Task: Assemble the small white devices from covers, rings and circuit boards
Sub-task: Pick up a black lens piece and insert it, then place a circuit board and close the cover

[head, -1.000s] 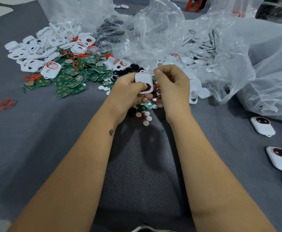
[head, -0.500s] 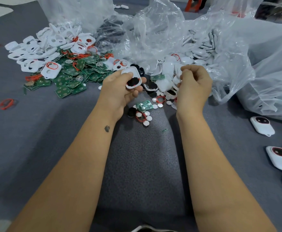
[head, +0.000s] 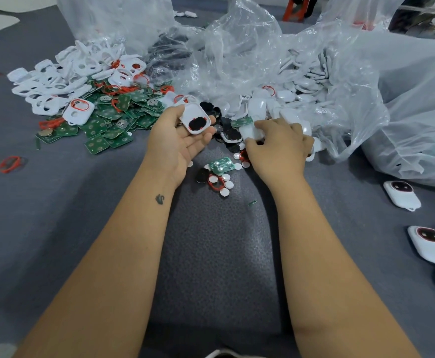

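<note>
clutter rings both hands: green circuit boards [head: 107, 125] heaped at ten o'clock, clear plastic bags [head: 250, 52] at twelve, three finished devices [head: 402, 195] at three o'clock. left hand [head: 177, 140], palm up and loosely curled, holds one white cover [head: 195, 118] with a dark pad. right hand [head: 278, 148] curls over a white piece [head: 250, 132].

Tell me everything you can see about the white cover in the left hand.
The white cover is a rounded rectangular shell, plastic by its look, with a small loop at its far end. A black oval insert edged in red fills its near half. It lies tilted on the fingers of the upturned left hand, above the grey table.
</note>
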The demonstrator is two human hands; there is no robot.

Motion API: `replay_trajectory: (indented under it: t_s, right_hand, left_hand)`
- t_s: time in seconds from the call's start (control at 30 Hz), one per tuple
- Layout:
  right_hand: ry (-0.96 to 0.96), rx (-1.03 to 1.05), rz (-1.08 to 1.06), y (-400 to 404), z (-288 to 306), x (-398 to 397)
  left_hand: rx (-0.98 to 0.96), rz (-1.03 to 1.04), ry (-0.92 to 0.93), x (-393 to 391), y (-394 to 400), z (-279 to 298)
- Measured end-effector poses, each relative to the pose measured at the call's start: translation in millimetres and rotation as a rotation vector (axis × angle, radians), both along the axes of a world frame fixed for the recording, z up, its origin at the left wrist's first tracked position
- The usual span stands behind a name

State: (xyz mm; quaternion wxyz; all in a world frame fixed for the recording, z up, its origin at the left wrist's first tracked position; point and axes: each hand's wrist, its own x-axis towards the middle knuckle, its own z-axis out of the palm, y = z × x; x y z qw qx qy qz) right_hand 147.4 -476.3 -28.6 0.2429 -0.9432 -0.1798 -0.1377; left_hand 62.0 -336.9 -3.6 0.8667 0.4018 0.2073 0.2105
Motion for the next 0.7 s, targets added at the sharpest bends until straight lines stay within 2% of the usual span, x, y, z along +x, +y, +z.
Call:
replay_trajectory:
  t_s: [0.13, 0.27, 0.33, 0.47, 0.57, 0.7]
  right_hand:
    - [0.001, 0.117, 0.038, 2, 1, 1]
    - [0.062, 0.416, 0.119, 4, 6, -4]
    - [0.070, 0.473, 0.128, 6, 8, -7]
    - [0.040, 0.564, -0.013, 3, 11, -6]
    - [-0.022, 0.537, -0.164, -3, 12, -1]
    - [-0.166, 0.245, -0.186, -3, 9, -5]
  left_hand:
    - [-0.009, -0.014, -0.002, -1, 2, 0]
    - [0.003, -0.031, -0.001, 0, 1, -1]
    - [0.007, -0.038, -0.002, 0, 0, -1]
    - [0.008, -0.035, -0.005, 0, 1, -1]
    - [-0.001, -0.026, -0.019, 0, 2, -1]
    - [-0.013, -0.007, -0.031, 0, 3, -2]
